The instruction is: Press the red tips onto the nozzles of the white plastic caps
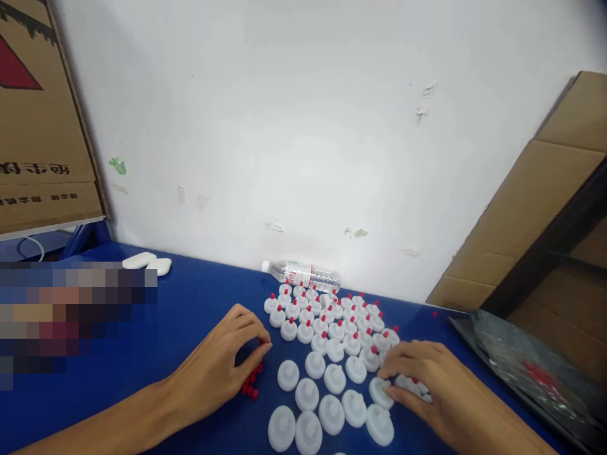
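On the blue table lie many white round plastic caps with a short nozzle, several of them bare, such as one bare white cap. Farther back, the white caps carry small red tips. My left hand is closed, with thumb and forefinger pinched just left of the caps; what they hold, if anything, is hidden. Partly under that hand sits a small pile of loose red tips. On the right, my right hand has thumb and fingers closed at a white cap on the table.
A clear plastic bottle lies against the white wall. Two white oval objects rest at the back left. At right are a dark plastic bag and a cardboard box. Another cardboard box stands left.
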### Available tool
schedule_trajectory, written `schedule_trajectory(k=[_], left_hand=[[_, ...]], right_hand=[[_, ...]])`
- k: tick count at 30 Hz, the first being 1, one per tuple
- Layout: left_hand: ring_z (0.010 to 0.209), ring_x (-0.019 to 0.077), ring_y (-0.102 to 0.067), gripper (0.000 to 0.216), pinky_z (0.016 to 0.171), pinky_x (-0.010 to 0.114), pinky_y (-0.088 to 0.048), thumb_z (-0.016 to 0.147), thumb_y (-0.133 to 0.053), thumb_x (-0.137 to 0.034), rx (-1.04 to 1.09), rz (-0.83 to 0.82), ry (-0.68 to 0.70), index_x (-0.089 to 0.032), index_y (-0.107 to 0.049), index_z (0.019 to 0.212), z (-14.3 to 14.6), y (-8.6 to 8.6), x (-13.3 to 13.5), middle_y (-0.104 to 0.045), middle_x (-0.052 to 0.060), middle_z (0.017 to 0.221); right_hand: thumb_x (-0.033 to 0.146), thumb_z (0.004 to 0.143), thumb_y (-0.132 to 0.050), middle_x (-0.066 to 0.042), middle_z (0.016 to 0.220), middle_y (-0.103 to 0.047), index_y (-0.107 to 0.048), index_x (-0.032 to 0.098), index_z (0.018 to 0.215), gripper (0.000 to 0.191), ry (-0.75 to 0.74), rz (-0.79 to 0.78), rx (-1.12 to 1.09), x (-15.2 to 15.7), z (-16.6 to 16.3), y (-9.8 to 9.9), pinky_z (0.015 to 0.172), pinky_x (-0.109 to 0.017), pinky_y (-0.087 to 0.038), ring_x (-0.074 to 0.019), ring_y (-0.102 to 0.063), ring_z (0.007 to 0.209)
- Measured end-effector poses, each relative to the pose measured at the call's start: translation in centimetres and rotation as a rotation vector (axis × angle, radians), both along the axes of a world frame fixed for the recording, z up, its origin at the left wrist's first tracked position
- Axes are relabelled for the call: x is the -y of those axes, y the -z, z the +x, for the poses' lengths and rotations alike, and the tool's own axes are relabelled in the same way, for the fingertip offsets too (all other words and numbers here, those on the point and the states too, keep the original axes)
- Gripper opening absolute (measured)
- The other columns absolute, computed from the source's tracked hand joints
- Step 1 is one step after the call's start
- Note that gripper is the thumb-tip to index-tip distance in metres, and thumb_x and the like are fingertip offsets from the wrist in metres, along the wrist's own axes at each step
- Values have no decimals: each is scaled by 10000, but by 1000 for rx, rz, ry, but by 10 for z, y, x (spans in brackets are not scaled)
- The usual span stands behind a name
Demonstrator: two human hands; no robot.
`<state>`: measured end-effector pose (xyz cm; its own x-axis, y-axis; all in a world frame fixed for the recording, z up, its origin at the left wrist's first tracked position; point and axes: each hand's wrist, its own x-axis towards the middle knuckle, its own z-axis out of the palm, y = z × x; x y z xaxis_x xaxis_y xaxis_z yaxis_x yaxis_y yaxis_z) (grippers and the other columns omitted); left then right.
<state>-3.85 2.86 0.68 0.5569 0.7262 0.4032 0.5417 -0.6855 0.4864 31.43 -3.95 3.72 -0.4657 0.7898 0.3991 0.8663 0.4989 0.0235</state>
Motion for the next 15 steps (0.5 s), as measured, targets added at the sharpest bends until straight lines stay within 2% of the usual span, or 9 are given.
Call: schedule_trajectory(k=[2,4,8,12,15], left_hand=[[995,222,-565,174,871,354,-523,1042,-514,-251,8,5,-1,-220,-662,955,0,0,0,-674,38,1005],[991,222,-564,178,864,352,-519,1041,-511,-245,11,16,-1,-220,-662,951,0,1,0,-671,40,1002],[971,223,-568,185,845,350,-511,1032,-504,-230,-6,24,9,-211,-661,937,0,6,-1,-672,47,987],[953,225,-575,204,842,354,-500,1023,-490,-216,-40,16,-3,-208,-660,911,-1,11,-2,-671,46,954],[921,216,-576,215,832,347,-492,1020,-478,-195,-62,14,6,-204,-654,897,-1,11,-3,-673,41,934]], right_hand=[[431,932,-663,5,941,-801,-792,328,983,173,54,11,-6,1,5,-3,730,-314,-595,-225,-765,816],[458,939,-634,-5,912,-802,-796,321,968,215,171,-11,-12,1,13,-3,721,-331,-581,-238,-764,793],[465,872,-666,-36,829,-792,-796,285,902,224,415,-63,23,-1,31,13,677,-371,-540,-275,-749,733],[371,814,-698,-38,819,-781,-794,301,878,135,438,-167,76,0,33,30,715,-388,-524,-283,-739,760],[319,805,-696,-31,816,-768,-776,304,824,84,414,-218,100,1,29,31,695,-369,-520,-275,-733,762]])
